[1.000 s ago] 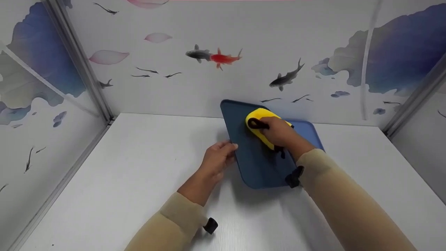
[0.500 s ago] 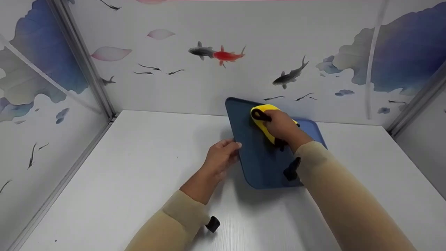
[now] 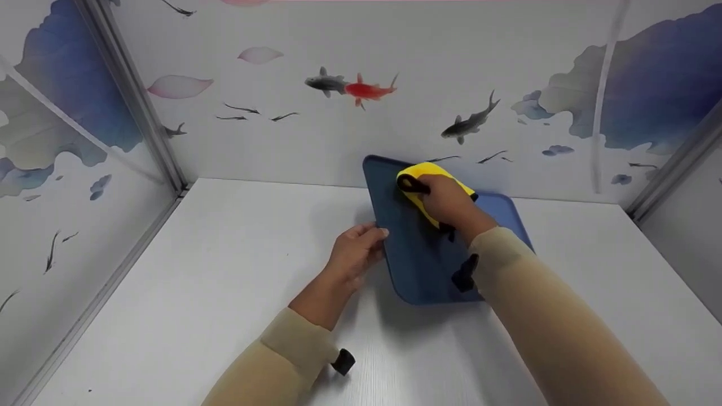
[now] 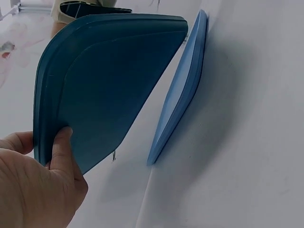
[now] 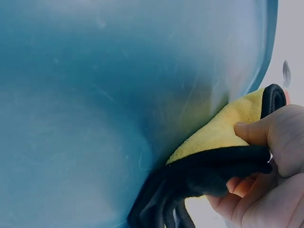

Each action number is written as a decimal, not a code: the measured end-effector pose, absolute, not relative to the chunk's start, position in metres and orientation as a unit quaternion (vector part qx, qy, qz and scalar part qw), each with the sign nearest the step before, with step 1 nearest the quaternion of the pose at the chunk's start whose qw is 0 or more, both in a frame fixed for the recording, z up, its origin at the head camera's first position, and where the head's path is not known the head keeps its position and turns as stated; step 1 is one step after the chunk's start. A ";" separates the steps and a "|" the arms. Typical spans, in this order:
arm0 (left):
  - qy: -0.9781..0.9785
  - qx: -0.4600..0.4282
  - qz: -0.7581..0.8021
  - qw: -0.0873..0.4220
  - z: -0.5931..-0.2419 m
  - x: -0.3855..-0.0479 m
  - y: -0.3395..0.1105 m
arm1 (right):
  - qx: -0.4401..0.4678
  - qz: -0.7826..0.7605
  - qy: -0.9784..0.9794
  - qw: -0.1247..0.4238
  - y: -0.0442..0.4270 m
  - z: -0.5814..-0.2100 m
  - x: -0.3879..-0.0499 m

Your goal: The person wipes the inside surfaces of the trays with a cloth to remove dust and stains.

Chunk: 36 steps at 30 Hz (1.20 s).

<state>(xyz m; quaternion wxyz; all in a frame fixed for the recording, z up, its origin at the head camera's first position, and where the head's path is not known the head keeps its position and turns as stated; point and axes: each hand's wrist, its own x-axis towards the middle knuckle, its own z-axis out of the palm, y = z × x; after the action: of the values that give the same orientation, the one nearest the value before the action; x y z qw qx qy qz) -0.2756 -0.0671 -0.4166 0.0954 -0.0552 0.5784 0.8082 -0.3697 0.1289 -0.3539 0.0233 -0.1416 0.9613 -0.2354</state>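
Observation:
A dark blue tray (image 3: 417, 276) is held up at a tilt, its inner face towards the head camera. My left hand (image 3: 354, 254) pinches its left rim, the thumb on the inner face and the fingers around the edge. A yellow towel (image 3: 424, 169) with black trim and a black loop is bunched in my right hand (image 3: 448, 200), which holds it to the upper part of that face. In the right wrist view, thumb and fingers grip the towel (image 5: 216, 130) at the scratched tray surface (image 5: 85, 118). Part of the tray is hidden by the right forearm.
Behind the held tray, a lighter blue tray (image 3: 499, 206) leans against the back wall (image 3: 271, 152); the left wrist view shows this second tray (image 4: 184, 80) apart from the first. White tabletop (image 3: 197, 293) lies beneath. Metal-framed side walls (image 3: 130, 101) bound the space.
Over the last second, my right hand has slid the towel slightly upward on the tray, most recently also a little left. The left hand keeps its hold, with the tray nearly still.

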 end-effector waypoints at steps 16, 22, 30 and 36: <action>0.584 -0.066 0.804 0.087 -0.415 -0.277 -0.068 | -0.177 -0.231 0.956 0.023 0.100 -0.347 -0.358; 0.586 -0.080 0.801 0.089 -0.414 -0.277 -0.070 | -0.212 -0.201 0.956 0.018 0.091 -0.347 -0.348; 0.579 -0.089 0.805 0.095 -0.412 -0.278 -0.072 | -0.233 -0.190 0.953 0.023 0.092 -0.351 -0.335; 0.579 -0.089 0.804 0.098 -0.414 -0.280 -0.071 | -0.276 -0.194 0.941 0.003 0.107 -0.358 -0.324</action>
<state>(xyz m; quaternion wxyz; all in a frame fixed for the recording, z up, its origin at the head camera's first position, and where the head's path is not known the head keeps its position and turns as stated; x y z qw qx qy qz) -0.2802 -0.0714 -0.4138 0.0977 -0.0894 0.5790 0.8045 -0.3242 0.1065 -0.3584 0.0026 -0.2759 0.9415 -0.1937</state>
